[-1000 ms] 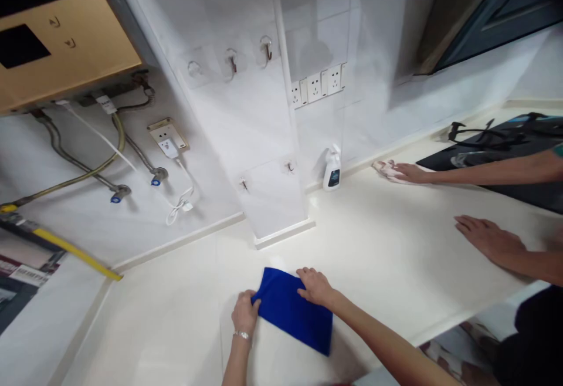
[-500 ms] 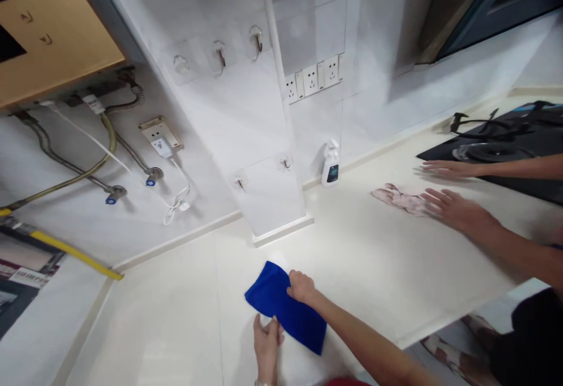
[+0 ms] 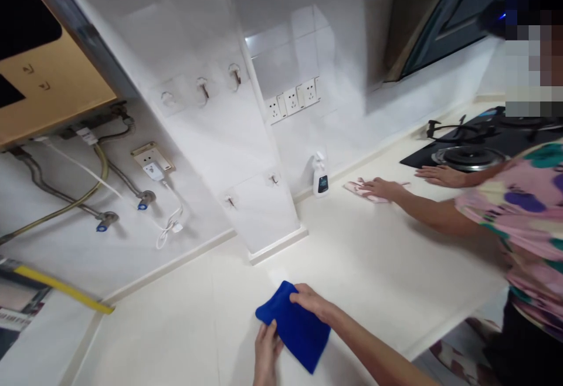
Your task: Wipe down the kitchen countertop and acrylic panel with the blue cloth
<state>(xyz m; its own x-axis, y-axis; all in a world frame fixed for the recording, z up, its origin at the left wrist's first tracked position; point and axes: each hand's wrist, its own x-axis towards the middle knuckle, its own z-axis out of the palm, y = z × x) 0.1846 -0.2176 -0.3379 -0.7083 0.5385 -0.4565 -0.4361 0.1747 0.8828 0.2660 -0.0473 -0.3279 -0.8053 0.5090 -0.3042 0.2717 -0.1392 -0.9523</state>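
Two-handed hold on a blue cloth (image 3: 303,333)
Left grip (image 3: 266,345) pinches one edge, right grip (image 3: 312,302) the opposite; the cloth spans between, over the pale surface (image 3: 176,327). Turning it evenly would likely call for coordinated pinches.

A home kitchen, by its fittings
A gas hob (image 3: 472,154) is set into the pale surface (image 3: 365,268); a dark range hood (image 3: 440,22) hangs above it; a gold-fronted water heater (image 3: 57,75) with pipes and blue-capped valves (image 3: 143,201) is mounted on the wall; sockets (image 3: 292,101), hooks (image 3: 202,90) and a spray bottle (image 3: 320,176) complete the worktop corner.
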